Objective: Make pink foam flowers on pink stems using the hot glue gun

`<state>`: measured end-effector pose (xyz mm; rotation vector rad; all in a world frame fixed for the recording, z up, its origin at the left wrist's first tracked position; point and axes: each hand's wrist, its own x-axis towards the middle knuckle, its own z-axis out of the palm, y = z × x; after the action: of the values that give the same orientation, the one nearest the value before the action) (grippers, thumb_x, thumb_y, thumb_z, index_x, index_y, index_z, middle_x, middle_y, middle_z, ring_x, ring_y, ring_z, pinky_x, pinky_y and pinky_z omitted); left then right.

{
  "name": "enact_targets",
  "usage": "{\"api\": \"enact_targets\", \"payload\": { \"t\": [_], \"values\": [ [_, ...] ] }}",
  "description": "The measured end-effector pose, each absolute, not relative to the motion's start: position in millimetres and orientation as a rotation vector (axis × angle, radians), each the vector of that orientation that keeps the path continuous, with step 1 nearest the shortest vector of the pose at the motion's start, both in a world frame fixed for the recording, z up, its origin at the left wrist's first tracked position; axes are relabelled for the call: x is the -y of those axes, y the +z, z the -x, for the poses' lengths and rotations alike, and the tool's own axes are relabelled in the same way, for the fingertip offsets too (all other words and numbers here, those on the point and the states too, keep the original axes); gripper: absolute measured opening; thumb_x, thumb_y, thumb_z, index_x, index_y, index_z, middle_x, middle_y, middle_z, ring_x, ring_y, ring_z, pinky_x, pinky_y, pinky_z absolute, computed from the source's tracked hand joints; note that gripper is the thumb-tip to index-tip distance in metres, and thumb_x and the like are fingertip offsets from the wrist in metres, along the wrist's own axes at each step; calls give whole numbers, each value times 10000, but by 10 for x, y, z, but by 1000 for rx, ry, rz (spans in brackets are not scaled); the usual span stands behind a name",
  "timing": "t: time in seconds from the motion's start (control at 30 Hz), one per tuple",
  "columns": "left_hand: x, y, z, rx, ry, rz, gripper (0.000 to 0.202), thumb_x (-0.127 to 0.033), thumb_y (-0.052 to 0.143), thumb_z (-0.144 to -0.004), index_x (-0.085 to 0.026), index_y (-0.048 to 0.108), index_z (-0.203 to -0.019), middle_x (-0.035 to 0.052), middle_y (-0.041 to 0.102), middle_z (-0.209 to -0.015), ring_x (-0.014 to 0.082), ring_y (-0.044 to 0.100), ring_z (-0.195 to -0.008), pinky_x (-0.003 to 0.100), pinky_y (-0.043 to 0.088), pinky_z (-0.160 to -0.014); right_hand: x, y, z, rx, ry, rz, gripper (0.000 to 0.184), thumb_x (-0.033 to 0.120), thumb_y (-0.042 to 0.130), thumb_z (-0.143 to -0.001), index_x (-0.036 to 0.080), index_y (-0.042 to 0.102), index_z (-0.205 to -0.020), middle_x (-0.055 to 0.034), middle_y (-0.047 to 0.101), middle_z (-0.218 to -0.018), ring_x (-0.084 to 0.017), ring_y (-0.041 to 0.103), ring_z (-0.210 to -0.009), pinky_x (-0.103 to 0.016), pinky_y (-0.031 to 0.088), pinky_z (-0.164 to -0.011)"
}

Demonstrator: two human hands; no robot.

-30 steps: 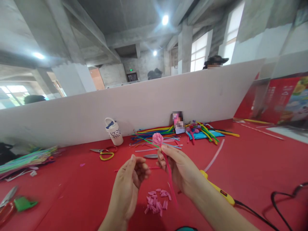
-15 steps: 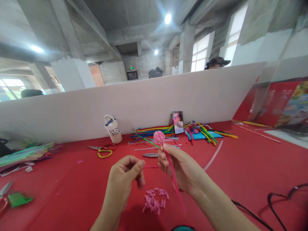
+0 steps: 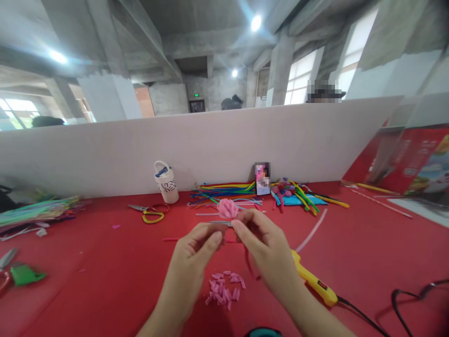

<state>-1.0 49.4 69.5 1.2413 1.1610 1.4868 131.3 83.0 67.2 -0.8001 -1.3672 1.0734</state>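
Observation:
A pink flower, its petals clustered like fuzzy craft stems, stands above my hands at mid-table height. My right hand pinches it just below the head, and its darker pink stem hangs beneath the palm. Close by on the left, my left hand has thumb and fingertips pressed together; whatever they hold is too small to make out. Below both hands lies a pile of short pink pieces on the red table. Scissor blades show partly behind the fingers.
A yellow glue gun with a black cord lies right of my right arm. Farther back are yellow-handled scissors, a white cup, coloured craft stems and a phone against the white partition.
My left hand has moved right and up towards the right hand. The flower has tilted, showing its petals more openly, and has dropped slightly. The glue gun now shows beside my right arm.

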Motion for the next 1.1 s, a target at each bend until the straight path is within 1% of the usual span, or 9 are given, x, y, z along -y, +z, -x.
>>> {"api": "enact_targets", "payload": {
  "t": [0.13,0.3,0.43,0.53,0.63,0.7,0.83,0.93,1.1],
  "values": [
    [-416,656,-122,-1026,1565,-903,80,-206,693,-680,-171,720,-746,1,641,-697,106,522,-648,196,432,-638,-762,580,-1280,1807,298,820,90,160,512,-829,206,529,-753,-14,559,-705,-159,509,-672,-270,378,-617],
    [-419,636,-121,-881,1586,-719,126,-121,740,-610,-155,707,-726,-8,635,-672,83,532,-627,157,432,-586,-705,537,-1264,1896,5,727,121,106,464,-840,201,539,-848,-63,596,-788,-189,545,-753,-300,431,-690],
    [-439,630,-96,-764,1598,-574,130,-95,767,-569,-139,704,-674,-12,630,-617,52,518,-524,133,442,-522,-653,595,-1238,1840,185,771,125,93,487,-793,207,531,-822,-41,604,-762,-175,568,-724,-275,434,-653],
    [-450,641,-96,-713,1617,-433,162,-82,800,-519,-138,703,-636,-7,647,-599,44,529,-496,128,467,-520,-632,685,-1227,1772,584,892,87,140,529,-745,213,511,-702,4,576,-647,-143,543,-598,-242,410,-552],
    [-451,643,-106,-713,1615,-374,175,-88,817,-495,-141,695,-608,-20,631,-554,45,536,-483,129,474,-509,-636,765,-1224,1699,1085,919,133,233,525,-728,206,491,-603,28,513,-536,-120,476,-498,-228,371,-474],
    [-450,630,-106,-737,1598,-406,164,-106,816,-508,-140,693,-610,-22,631,-562,42,532,-483,126,465,-505,-646,788,-1225,1646,1262,931,161,271,501,-726,202,478,-582,40,474,-504,-107,432,-468,-221,346,-450],
    [-452,606,-75,-841,1556,-606,147,-150,796,-559,-141,706,-675,-9,642,-624,43,517,-522,129,438,-533,-656,766,-1220,1644,1057,988,144,233,491,-701,199,439,-571,58,415,-518,-86,365,-476,-197,282,-435],
    [-454,625,-42,-932,1545,-777,166,-192,791,-568,-142,715,-707,-24,589,-581,47,462,-513,136,395,-510,-654,742,-1210,1712,1014,958,135,211,465,-703,200,424,-576,62,399,-518,-85,354,-479,-192,271,-436],
    [-440,695,-38,-1009,1587,-812,159,-204,806,-513,-142,693,-605,-43,505,-522,54,380,-501,151,341,-483,-641,764,-1207,1810,964,947,141,186,434,-709,203,413,-571,51,414,-526,-97,384,-500,-194,291,-455]
  ]
}}
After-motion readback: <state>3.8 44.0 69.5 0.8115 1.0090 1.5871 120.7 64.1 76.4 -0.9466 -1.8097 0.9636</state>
